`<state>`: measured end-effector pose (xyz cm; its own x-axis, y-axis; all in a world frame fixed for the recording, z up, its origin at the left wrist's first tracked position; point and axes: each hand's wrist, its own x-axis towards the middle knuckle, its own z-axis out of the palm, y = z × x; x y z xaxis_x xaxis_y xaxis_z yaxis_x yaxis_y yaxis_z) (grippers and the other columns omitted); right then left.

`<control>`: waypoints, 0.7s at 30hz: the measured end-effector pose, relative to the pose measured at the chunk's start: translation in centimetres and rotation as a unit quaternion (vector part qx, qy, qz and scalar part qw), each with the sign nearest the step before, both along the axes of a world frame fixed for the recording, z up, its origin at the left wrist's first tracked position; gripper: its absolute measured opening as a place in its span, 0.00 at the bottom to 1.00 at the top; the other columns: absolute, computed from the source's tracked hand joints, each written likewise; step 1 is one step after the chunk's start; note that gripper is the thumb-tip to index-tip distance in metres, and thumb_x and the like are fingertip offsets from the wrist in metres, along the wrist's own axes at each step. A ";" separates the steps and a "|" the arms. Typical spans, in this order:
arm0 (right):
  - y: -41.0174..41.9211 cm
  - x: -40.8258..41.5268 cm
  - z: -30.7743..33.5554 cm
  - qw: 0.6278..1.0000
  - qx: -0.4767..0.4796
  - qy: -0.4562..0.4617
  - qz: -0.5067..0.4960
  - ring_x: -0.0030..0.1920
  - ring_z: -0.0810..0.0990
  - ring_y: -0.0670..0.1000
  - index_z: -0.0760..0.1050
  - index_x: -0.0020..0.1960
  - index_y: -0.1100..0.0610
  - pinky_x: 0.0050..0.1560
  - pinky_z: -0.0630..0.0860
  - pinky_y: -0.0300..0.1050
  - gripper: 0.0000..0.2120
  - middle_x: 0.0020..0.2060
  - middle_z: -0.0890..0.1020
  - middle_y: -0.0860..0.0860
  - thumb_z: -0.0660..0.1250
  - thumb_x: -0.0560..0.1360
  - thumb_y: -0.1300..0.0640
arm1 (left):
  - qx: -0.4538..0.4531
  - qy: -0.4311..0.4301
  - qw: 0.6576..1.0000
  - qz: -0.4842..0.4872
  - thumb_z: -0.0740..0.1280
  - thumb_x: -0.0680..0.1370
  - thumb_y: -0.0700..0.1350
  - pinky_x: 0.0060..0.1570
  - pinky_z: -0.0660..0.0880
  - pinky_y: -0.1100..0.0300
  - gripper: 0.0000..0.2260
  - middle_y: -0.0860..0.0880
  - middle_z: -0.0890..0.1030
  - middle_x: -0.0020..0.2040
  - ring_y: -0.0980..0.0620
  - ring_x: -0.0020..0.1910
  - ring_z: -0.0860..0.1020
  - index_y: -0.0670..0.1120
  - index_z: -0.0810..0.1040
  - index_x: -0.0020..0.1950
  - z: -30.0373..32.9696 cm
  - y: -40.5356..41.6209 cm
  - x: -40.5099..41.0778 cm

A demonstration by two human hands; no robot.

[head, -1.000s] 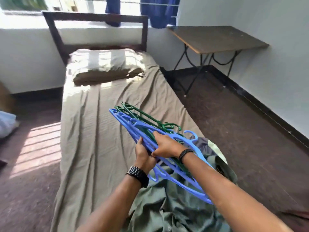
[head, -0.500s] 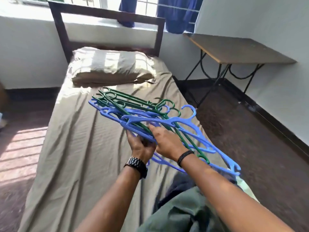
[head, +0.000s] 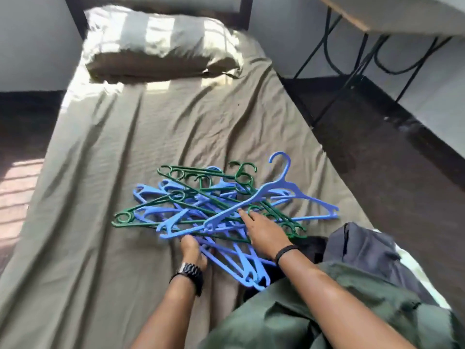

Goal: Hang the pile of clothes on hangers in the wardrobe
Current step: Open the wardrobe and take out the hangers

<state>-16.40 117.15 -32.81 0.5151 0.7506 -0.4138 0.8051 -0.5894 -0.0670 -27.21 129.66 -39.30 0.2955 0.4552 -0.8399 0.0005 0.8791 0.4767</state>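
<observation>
A tangled heap of blue and green plastic hangers (head: 216,205) lies on the olive bed sheet (head: 100,197) in the middle of the bed. My right hand (head: 264,230) rests on top of the heap with straight fingers. My left hand (head: 192,250) is at the heap's near edge, its fingertips tucked under a blue hanger and hidden. The pile of clothes sits at the bottom right: a green garment (head: 302,323) under my right forearm and a dark navy one (head: 364,250) beside it.
A pillow (head: 156,44) lies at the head of the bed against the dark wooden headboard (head: 245,16). A table with black metal legs (head: 352,61) stands to the right. Dark floor (head: 390,159) runs along both sides of the bed.
The hangers were held up in both hands above the bed; now they lie spread on the sheet. Both hands have come down with them and my view has tilted downward.
</observation>
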 end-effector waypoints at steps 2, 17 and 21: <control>-0.3 -0.3 -0.1 0.999 0.024 0.043 -0.014 0.75 0.57 0.56 0.44 0.79 0.54 0.71 0.59 0.49 0.33 0.76 0.55 0.57 0.55 0.79 0.66 | 0.079 0.058 0.989 -0.114 0.47 0.84 0.42 0.39 0.78 0.54 0.13 0.36 0.77 0.52 0.44 0.39 0.79 0.42 0.70 0.60 0.3 0.6 -0.4; -5.1 -0.5 0.7 0.975 0.180 0.025 -0.127 0.73 0.61 0.55 0.60 0.75 0.57 0.72 0.57 0.46 0.28 0.73 0.61 0.56 0.57 0.75 0.66 | 0.620 0.153 0.664 -0.389 0.65 0.75 0.44 0.39 0.68 0.55 0.07 0.48 0.75 0.37 0.44 0.43 0.75 0.46 0.72 0.38 6.6 -1.6 0.6; -6.3 1.0 1.1 0.961 0.190 0.023 -0.198 0.75 0.57 0.58 0.56 0.77 0.54 0.73 0.57 0.49 0.31 0.75 0.55 0.57 0.58 0.75 0.66 | 0.686 0.209 0.540 -0.440 0.62 0.78 0.44 0.70 0.60 0.49 0.23 0.40 0.64 0.72 0.41 0.72 0.61 0.41 0.64 0.73 5.7 -0.6 3.2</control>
